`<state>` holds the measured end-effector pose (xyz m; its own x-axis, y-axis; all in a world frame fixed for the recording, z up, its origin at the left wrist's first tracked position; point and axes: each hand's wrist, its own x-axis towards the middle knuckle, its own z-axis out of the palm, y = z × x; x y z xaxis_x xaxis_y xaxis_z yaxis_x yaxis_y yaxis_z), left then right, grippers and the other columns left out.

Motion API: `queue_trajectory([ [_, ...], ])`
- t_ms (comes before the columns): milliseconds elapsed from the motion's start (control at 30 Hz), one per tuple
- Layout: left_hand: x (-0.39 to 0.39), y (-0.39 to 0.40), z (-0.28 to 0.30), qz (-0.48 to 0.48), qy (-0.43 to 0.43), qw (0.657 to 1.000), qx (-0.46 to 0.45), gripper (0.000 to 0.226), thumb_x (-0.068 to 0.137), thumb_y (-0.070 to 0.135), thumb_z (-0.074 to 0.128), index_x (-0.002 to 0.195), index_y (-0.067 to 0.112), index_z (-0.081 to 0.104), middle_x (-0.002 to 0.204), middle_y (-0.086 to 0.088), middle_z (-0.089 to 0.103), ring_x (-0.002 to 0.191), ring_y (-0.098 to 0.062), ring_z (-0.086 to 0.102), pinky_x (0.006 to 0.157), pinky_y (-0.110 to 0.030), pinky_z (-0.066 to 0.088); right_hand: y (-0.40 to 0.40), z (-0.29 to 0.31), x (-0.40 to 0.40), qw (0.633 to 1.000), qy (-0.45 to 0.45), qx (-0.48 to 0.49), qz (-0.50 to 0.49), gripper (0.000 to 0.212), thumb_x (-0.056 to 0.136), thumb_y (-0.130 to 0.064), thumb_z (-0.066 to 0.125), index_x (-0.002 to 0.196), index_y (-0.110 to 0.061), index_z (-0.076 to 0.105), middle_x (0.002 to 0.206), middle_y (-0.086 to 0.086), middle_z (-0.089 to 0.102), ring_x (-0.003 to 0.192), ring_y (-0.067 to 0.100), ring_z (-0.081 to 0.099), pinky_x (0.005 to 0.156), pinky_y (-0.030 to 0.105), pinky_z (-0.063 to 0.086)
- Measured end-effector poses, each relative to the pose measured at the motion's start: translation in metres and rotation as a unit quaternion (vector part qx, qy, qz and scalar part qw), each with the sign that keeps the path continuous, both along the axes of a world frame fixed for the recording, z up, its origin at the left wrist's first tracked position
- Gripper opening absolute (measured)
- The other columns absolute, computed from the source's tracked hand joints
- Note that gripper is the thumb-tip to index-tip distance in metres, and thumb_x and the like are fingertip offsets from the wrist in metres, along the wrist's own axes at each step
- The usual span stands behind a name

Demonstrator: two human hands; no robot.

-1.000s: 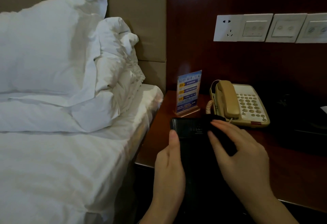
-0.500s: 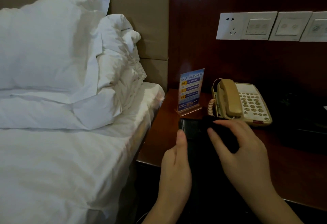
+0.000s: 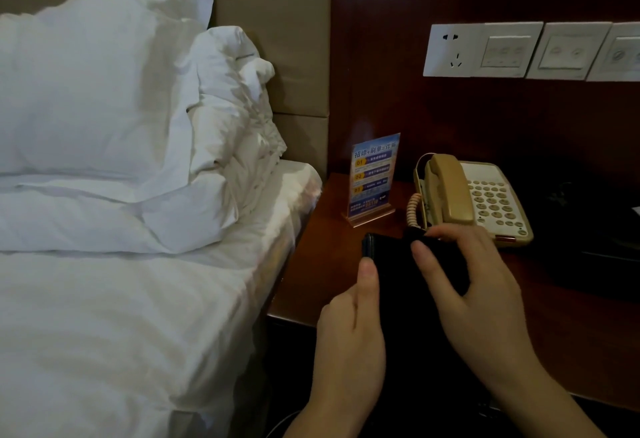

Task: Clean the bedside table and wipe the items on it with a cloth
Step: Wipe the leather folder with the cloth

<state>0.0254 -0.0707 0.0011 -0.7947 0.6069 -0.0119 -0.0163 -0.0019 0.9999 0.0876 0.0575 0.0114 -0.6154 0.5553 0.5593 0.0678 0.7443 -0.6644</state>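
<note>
Above the front of the dark wooden bedside table (image 3: pixel 322 264) I hold a flat black case (image 3: pixel 381 247). My left hand (image 3: pixel 349 333) grips its left edge, thumb pointing up. My right hand (image 3: pixel 485 292) presses a dark cloth (image 3: pixel 440 264) on the case's top right part; cloth and case are hard to tell apart in the dim light. Behind them stand a beige corded telephone (image 3: pixel 485 198) and a blue printed card in a clear stand (image 3: pixel 374 178).
A bed with white sheets (image 3: pixel 121 316) and stacked white pillows (image 3: pixel 86 91) touches the table's left side. A dark object (image 3: pixel 595 247) lies right of the telephone. White socket and switch plates (image 3: pixel 485 49) are on the wood wall panel.
My right hand with the cloth has slid a little up over the case, covering the small print seen earlier. My left hand keeps its grip. The view shifted slightly.
</note>
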Motion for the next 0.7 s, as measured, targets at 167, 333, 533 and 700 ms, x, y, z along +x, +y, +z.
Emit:
queue_trajectory([
  [167, 0.006, 0.003, -0.003, 0.029, 0.021, 0.999, -0.004, 0.054, 0.100, 0.058, 0.033, 0.091, 0.026, 0.077, 0.089, 0.006, 0.078, 0.086, -0.007, 0.073, 0.087, -0.037, 0.057, -0.024, -0.006, 0.000, 0.999, 0.027, 0.022, 0.018, 0.008, 0.096, -0.042, 0.058, 0.104, -0.040, 0.056, 0.102, -0.027, 0.056, 0.101, -0.001, 0.057, 0.083, 0.024, 0.048],
  [333, 0.005, 0.003, -0.001, 0.038, -0.006, 0.999, 0.019, 0.051, 0.102, 0.050, 0.037, 0.073, 0.039, 0.077, 0.083, 0.015, 0.077, 0.082, 0.002, 0.071, 0.071, -0.012, 0.052, -0.020, -0.002, -0.002, 0.999, 0.027, 0.032, 0.021, 0.008, 0.093, -0.034, 0.066, 0.099, -0.035, 0.060, 0.096, -0.024, 0.059, 0.096, -0.003, 0.059, 0.075, 0.013, 0.043],
  [533, 0.000, -0.001, 0.000, 0.025, 0.006, 1.000, -0.009, 0.064, 0.097, 0.062, 0.033, 0.089, 0.016, 0.077, 0.087, -0.004, 0.077, 0.085, -0.017, 0.073, 0.086, -0.039, 0.056, -0.001, -0.005, -0.002, 0.997, 0.024, -0.066, -0.035, 0.007, 0.090, -0.036, 0.064, 0.096, -0.033, 0.062, 0.095, -0.022, 0.061, 0.096, -0.009, 0.057, 0.071, 0.011, 0.040],
  [700, 0.012, 0.002, 0.001, 0.028, 0.035, 0.999, -0.018, 0.041, 0.105, 0.042, 0.037, 0.079, 0.043, 0.069, 0.077, 0.036, 0.069, 0.078, 0.017, 0.065, 0.069, -0.005, 0.047, -0.032, -0.002, -0.002, 0.998, 0.022, 0.015, 0.063, 0.005, 0.095, -0.037, 0.061, 0.099, -0.035, 0.061, 0.096, -0.024, 0.057, 0.095, 0.001, 0.060, 0.075, 0.013, 0.046],
])
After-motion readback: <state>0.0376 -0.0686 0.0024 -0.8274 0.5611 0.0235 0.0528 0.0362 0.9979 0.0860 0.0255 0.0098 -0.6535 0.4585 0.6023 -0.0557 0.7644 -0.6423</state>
